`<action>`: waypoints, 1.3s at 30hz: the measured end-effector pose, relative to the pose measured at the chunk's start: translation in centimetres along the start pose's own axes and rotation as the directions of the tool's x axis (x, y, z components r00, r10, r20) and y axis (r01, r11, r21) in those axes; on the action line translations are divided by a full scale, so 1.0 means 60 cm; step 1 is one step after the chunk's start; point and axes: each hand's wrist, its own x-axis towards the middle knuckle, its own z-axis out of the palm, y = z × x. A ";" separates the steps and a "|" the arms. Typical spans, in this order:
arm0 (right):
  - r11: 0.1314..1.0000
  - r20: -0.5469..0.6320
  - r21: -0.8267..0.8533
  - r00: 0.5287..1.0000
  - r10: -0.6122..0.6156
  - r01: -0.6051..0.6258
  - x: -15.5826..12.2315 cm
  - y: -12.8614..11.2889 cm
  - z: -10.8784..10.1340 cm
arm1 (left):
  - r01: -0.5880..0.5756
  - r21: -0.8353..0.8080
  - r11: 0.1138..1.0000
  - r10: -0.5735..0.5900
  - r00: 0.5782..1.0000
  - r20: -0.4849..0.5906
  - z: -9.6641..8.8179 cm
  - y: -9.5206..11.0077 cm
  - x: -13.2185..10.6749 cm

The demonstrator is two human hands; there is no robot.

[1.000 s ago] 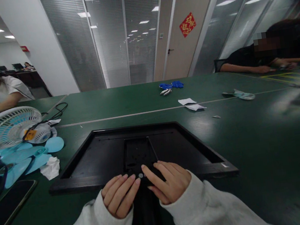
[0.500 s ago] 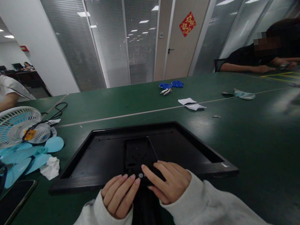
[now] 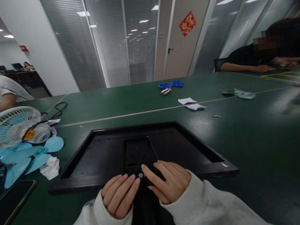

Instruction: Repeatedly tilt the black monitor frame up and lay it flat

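Observation:
Before me lies a black rectangular panel with a raised rim and a recessed middle; it resembles a monitor lying flat, but its kind is unsure. My left hand rests by its near edge, fingers stretched out and lying on the middle part. On the other side of a small round silver spot, my right hand lies with fingers spread on the same edge. Between my wrists a black post runs from the panel toward me. Both palms are turned down, and their undersides are hidden.
At left are a white fan housing, light-blue fan blades, crumpled paper and a dark phone-like slab. Blue gloves and white paper lie farther back. People sit at both sides of the green table.

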 end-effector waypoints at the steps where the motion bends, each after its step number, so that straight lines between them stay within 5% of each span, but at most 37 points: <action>1: 1.000 -0.002 0.001 1.000 -0.002 0.002 0.000 0.000 0.000 | -0.002 -0.002 1.000 0.002 1.000 -0.005 0.000 0.000 0.000; 39: 1.000 -0.016 0.026 1.000 0.009 -0.008 0.000 0.000 0.003 | -0.051 0.017 0.999 0.050 0.998 0.024 -0.001 -0.006 -0.003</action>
